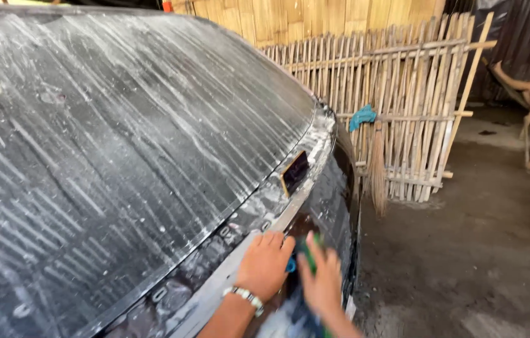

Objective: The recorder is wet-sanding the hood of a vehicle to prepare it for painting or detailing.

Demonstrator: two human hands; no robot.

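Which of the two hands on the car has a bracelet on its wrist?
The left hand, flat on the soapy black car, wears a beaded bracelet. The right hand, bare-wristed, presses a green-blue cloth.

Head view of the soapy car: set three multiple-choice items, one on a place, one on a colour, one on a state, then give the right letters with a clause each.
1. Where does the broom stand?
A. Against the bamboo fence
B. Flat on the car's glass
C. In the left hand

2. What colour is the rag hung on the fence?
A. Red
B. Blue-green
C. White

3. What state is the car's window in?
A. Dry and clean
B. Streaked with soap suds
C. Cracked through

Answers:
1 A, its bristles hang down against the fence slats.
2 B, it shows teal against the pale bamboo.
3 B, white foam lines run across the dark glass, while the left hand and the right hand press on the wet black body below it, the right on a green and blue sponge.
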